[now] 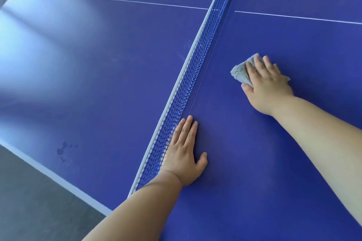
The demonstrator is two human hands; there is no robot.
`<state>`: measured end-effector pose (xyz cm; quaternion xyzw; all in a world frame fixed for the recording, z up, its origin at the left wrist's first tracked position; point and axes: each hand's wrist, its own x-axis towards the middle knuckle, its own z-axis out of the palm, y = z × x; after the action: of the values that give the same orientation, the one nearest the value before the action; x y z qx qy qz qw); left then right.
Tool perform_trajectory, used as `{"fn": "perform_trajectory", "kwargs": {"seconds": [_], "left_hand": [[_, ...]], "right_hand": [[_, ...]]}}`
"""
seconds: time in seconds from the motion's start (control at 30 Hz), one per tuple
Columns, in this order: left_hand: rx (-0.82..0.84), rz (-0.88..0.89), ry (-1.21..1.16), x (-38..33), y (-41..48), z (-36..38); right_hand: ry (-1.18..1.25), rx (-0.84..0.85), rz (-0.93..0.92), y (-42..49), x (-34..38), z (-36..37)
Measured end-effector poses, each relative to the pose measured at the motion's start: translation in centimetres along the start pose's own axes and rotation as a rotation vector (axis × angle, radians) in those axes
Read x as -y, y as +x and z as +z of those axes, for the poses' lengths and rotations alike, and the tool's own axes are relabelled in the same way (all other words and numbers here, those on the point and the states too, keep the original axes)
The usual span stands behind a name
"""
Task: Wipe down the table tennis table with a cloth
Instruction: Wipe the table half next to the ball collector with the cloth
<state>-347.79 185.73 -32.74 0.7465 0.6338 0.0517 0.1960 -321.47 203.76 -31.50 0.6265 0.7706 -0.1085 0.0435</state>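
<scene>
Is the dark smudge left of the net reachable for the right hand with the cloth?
Probably, but not by sliding: the net stands between the right hand and the smudge, with the left hand flat beside that net. It must lift over.

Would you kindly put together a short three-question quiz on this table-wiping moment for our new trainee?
1. True or false: the left hand lies flat on the table, right beside the net.
2. Multiple choice: what does the right hand press onto the table? A) a grey cloth B) a yellow sponge C) a paddle
3. Fill in the blank: the dark smudge near the table's white edge lies on the ____ side of the net from both hands (same or opposite).

Key: 1 true; 2 A; 3 opposite.
</scene>
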Motion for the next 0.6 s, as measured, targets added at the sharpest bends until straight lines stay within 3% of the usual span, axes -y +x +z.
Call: {"fn": "perform_trajectory", "kwargs": {"seconds": [0.1,0.17,0.27,0.33,0.4,0.5,0.53,0.6], "left_hand": [[0.001,-0.003,-0.001,-0.2,-0.1,-0.3],[-0.008,0.0,-0.008,-0.2,0.0,-0.3],[-0.02,0.004,-0.005,-0.1,-0.1,-0.2],[-0.018,0.0,-0.004,-0.1,-0.1,-0.2],[-0.017,-0.005,0.002,-0.1,-0.1,-0.1],[-0.018,-0.009,0.008,-0.1,-0.1,-0.1],[-0.018,-0.01,0.008,-0.1,0.0,-0.1],[-0.012,-0.015,0.008,0.0,-0.1,-0.1]], "right_hand": [[0.056,-0.076,-0.257,-6.9,3.1,2.3],[0.123,-0.041,-0.425,-11.4,4.4,4.4],[0.184,0.006,-0.526,-12.7,4.0,5.1],[0.175,-0.04,-0.423,-10.0,2.4,4.1],[0.082,-0.127,-0.202,-6.0,-0.7,2.1],[0.024,0.0,0.088,-3.2,-4.3,0.1],[0.039,0.028,0.1,-3.7,-4.2,0.3],[0.028,0.014,-0.042,-6.8,-2.6,1.4]]}}
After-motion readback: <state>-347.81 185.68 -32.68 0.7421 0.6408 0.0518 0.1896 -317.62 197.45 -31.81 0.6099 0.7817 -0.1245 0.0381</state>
